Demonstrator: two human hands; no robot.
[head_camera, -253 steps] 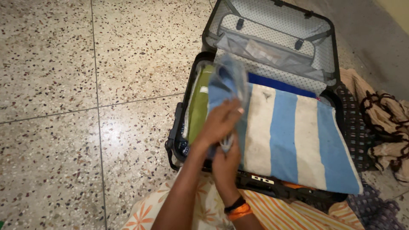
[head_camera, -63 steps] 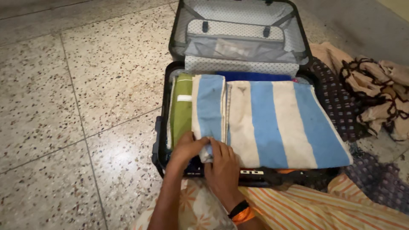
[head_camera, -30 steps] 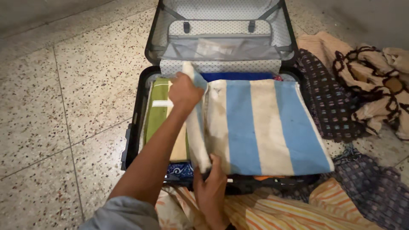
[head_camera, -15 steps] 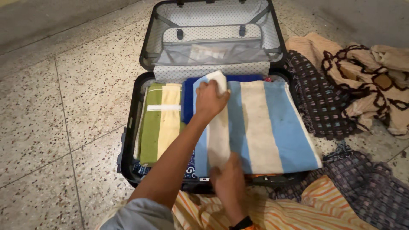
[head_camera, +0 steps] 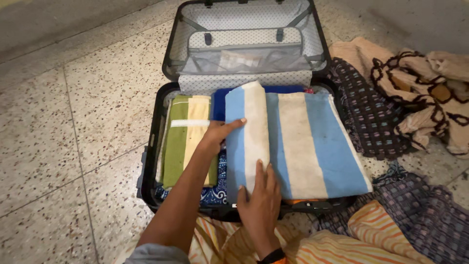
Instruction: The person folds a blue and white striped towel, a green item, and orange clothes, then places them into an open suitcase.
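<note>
I see my left hand in the middle of the frame, fingers extended and close together, resting against the left edge of the blue-and-cream striped towel; they pinch nothing that I can make out. My right hand lies low in the centre, fingers spread flat, pressing on the near end of the towel's folded-over strip. The towel lies folded across the right and middle of the open black suitcase, which sits on the speckled floor with its dotted lid raised toward the top of the frame. Just left of the towel, inside the case, lies a folded green-and-yellow cloth, with a dark blue patterned cloth showing beneath. At the right of the frame, loose garments are heaped on the floor beside the case. An orange striped fabric covers the bottom edge.
</note>
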